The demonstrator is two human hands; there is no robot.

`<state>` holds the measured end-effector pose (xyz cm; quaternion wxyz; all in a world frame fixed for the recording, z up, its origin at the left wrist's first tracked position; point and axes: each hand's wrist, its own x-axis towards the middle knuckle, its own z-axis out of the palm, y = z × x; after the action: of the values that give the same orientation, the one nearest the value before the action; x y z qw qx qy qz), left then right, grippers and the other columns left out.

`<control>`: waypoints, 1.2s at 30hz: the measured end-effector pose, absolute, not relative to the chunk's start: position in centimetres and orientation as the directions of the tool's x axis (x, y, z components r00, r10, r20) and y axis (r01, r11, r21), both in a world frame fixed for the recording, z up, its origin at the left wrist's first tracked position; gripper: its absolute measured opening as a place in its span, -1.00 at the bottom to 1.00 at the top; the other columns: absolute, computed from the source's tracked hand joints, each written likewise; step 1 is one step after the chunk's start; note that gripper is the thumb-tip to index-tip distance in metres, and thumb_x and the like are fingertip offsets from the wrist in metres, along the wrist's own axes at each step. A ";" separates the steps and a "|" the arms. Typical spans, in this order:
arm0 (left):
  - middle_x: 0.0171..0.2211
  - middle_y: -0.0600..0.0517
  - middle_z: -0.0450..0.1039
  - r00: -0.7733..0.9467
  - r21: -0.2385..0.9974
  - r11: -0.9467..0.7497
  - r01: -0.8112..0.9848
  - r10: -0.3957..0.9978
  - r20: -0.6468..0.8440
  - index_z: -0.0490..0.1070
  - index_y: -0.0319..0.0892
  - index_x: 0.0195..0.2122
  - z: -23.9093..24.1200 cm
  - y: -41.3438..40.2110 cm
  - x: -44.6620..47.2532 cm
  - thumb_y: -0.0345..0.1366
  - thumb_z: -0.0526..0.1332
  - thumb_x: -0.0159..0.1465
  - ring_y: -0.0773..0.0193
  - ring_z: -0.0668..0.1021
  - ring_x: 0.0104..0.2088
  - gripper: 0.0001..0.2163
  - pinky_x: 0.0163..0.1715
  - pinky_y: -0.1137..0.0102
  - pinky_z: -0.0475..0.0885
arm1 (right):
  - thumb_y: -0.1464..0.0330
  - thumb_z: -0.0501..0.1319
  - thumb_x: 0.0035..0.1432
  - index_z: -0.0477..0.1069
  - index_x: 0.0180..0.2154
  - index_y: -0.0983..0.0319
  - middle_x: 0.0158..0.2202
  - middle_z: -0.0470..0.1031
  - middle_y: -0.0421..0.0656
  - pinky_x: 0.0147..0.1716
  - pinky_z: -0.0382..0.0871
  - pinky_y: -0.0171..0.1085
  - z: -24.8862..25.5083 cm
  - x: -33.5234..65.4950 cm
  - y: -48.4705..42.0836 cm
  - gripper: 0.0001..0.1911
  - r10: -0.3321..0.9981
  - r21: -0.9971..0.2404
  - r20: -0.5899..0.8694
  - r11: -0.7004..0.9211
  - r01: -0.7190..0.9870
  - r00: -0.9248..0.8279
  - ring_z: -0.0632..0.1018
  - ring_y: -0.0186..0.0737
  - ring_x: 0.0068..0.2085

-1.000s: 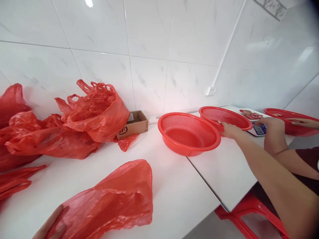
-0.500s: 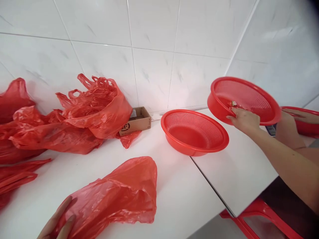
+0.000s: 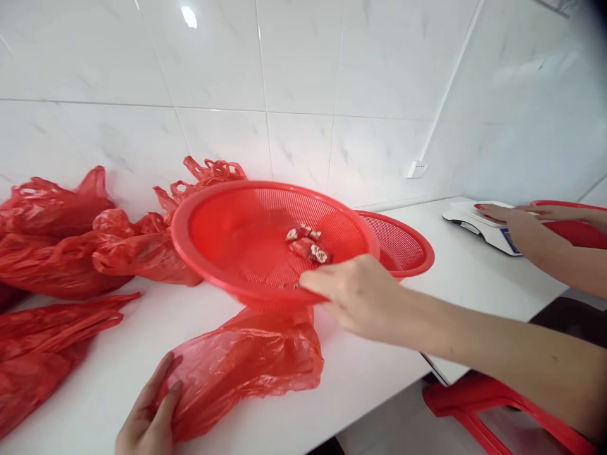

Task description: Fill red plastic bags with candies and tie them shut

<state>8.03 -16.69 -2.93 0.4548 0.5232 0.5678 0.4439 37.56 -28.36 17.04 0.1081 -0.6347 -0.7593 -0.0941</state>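
Observation:
My right hand point(image 3: 358, 296) grips the near rim of a red mesh basket point(image 3: 227, 234), holding it in the air above a flat red plastic bag point(image 3: 246, 363). A few small wrapped sweets point(image 3: 308, 243) lie inside the basket. My left hand point(image 3: 149, 417) rests at the bag's left end, fingers laid against the plastic. A second red mesh basket point(image 3: 403, 243) sits on the white table point(image 3: 469, 278) behind the lifted one.
A heap of red plastic bags point(image 3: 71, 234) lies along the tiled wall at left. At the far right another person's hands point(image 3: 521, 218) rest on a white scale point(image 3: 478, 221), beside a third red basket point(image 3: 578, 227). A red stool point(image 3: 478, 404) stands below the table edge.
My right hand has lifted the basket off the scale at right and carried it left, over the bag. The other person's hand moved onto the scale.

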 end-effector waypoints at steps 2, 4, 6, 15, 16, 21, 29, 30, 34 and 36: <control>0.26 0.12 0.31 -0.041 0.988 0.099 0.120 0.995 -0.095 0.28 0.18 0.23 -2.6 -17.1 8.1 -0.02 0.21 0.22 -0.01 0.33 0.25 -0.48 0.26 0.10 0.18 | 0.63 0.08 -0.08 0.27 -0.41 0.19 -0.56 0.30 -0.29 -0.57 -0.16 -0.31 15.7 36.0 -28.4 -0.77 0.942 -0.006 0.243 0.240 0.971 -0.231 0.15 -0.38 -0.60; 0.26 0.08 0.30 -0.038 0.991 0.103 0.083 0.994 -0.100 0.27 0.11 0.25 -2.4 -17.3 8.1 -0.05 0.22 0.21 -0.01 0.34 0.24 -0.45 0.23 0.13 0.23 | 0.63 0.09 -0.07 0.25 -0.42 0.20 -0.57 0.30 -0.29 -0.57 -0.17 -0.31 14.4 35.7 -28.2 -0.78 0.949 -0.001 0.216 0.234 0.972 -0.229 0.14 -0.39 -0.59; 0.25 0.04 0.32 -0.035 0.993 0.090 0.080 0.996 -0.088 0.27 0.05 0.25 -2.5 -17.3 8.1 -0.08 0.23 0.20 -0.03 0.36 0.23 -0.44 0.21 0.15 0.28 | 0.62 0.08 -0.04 0.26 -0.42 0.20 -0.56 0.33 -0.28 -0.57 -0.17 -0.31 13.3 36.3 -27.8 -0.79 0.962 0.036 0.200 0.184 0.982 -0.187 0.19 -0.38 -0.59; 0.23 0.02 0.35 -0.008 0.994 0.077 0.071 0.997 -0.076 0.29 0.03 0.25 -2.6 -17.1 8.3 -0.10 0.24 0.17 -0.03 0.34 0.24 -0.42 0.23 0.16 0.24 | 0.53 0.08 0.16 0.38 -0.21 0.23 -0.44 0.55 -0.08 -0.56 0.01 -0.30 10.6 39.3 -27.0 -0.81 0.985 0.263 0.030 -0.172 0.949 0.170 0.55 -0.10 -0.45; 0.24 0.03 0.34 0.013 0.994 0.070 0.080 0.997 -0.072 0.28 0.04 0.25 -2.3 -17.2 8.5 -0.10 0.24 0.18 -0.02 0.33 0.25 -0.42 0.23 0.18 0.24 | 0.49 0.08 0.20 0.38 -0.19 0.25 -0.44 0.55 -0.04 -0.55 0.07 -0.30 10.1 39.6 -26.9 -0.83 0.981 0.270 0.020 -0.191 0.944 0.192 0.57 -0.06 -0.43; 0.23 0.06 0.35 0.068 0.991 0.062 0.118 0.995 -0.070 0.28 0.10 0.25 -0.4 -18.1 9.6 -0.05 0.27 0.16 -0.01 0.36 0.23 -0.41 0.18 0.20 0.30 | 0.35 0.11 0.28 0.27 0.09 0.29 -0.27 0.58 0.04 -0.40 0.31 -0.22 9.2 40.2 -26.3 -0.63 0.976 0.183 0.049 -0.217 0.959 0.212 0.60 0.01 -0.29; -0.11 -0.06 0.60 0.314 0.968 0.243 0.062 0.916 -0.250 0.42 -0.09 0.15 1.9 -19.2 10.1 -0.04 0.40 0.05 -0.02 0.58 -0.04 -0.37 -0.09 0.25 0.52 | 0.35 0.03 0.34 0.45 -0.13 0.21 -0.24 0.55 -0.11 -0.27 0.40 -0.26 9.7 33.2 -27.3 -0.77 0.903 -0.141 0.227 0.402 0.905 -0.366 0.54 -0.21 -0.23; -0.12 -0.07 0.61 0.368 0.950 0.311 0.025 0.881 -0.298 0.45 -0.10 0.12 2.4 -19.4 9.8 -0.06 0.41 0.03 0.00 0.59 -0.06 -0.40 -0.12 0.29 0.54 | 0.39 0.05 0.32 0.46 -0.16 0.23 -0.28 0.55 -0.11 -0.28 0.40 -0.25 8.7 32.8 -27.1 -0.79 0.890 -0.110 0.136 0.450 0.886 -0.435 0.54 -0.19 -0.25; -0.21 -0.02 0.64 0.385 0.831 0.538 -0.142 0.803 -0.455 0.62 -0.09 -0.18 4.0 -19.4 7.4 -0.23 0.50 -0.11 0.10 0.65 -0.25 -0.59 -0.33 0.44 0.57 | 0.57 0.08 0.17 0.42 -0.01 0.25 -0.07 0.52 0.00 -0.17 0.41 -0.17 6.0 34.0 -26.0 -0.63 0.927 -0.028 -0.053 0.370 0.929 -0.371 0.52 -0.06 -0.06; -0.18 0.03 0.63 0.308 0.824 0.519 -0.227 0.841 -0.445 0.63 -0.05 -0.26 4.2 -18.7 6.1 -0.31 0.53 -0.20 0.18 0.65 -0.32 -0.60 -0.40 0.48 0.57 | 0.58 0.12 0.10 0.33 0.13 0.15 0.07 0.45 -0.01 -0.19 0.43 -0.16 6.2 35.0 -25.8 -0.44 0.934 -0.077 -0.195 0.289 0.954 -0.299 0.50 -0.01 0.02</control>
<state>6.13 -18.67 4.22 0.7379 0.3309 0.4639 0.3617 34.95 -25.80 6.16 -0.0561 -0.5894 -0.8009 0.0893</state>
